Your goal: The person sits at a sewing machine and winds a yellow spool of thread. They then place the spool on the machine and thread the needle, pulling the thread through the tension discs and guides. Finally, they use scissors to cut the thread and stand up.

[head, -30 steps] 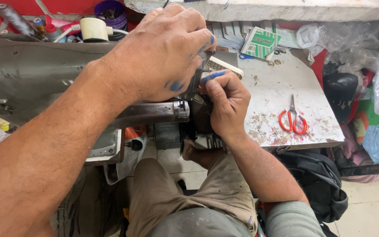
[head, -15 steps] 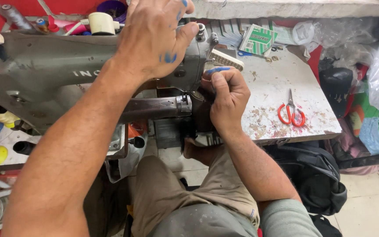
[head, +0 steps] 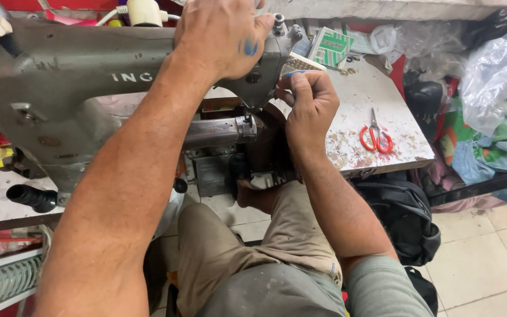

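- Left hand (head: 221, 35) lies over the head of the grey sewing machine (head: 89, 76), grip wrapped down on the casting.
- Right hand (head: 311, 105) just beside the needle end, grip pinched together on something small; cannot tell what.
- Dark brown leather piece (head: 268, 147) sits on the machine's arm, under the needle.
- Red-handled scissors (head: 375, 136) lie on the counter (head: 377, 94), well apart.

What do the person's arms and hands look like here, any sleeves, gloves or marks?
Both arms bare to the elbow and beyond, no gloves, no watch. The left hand carries blue smudges on its back; the right hand has a blue mark at the fingertip. A grey-green short sleeve shows on the right upper arm.
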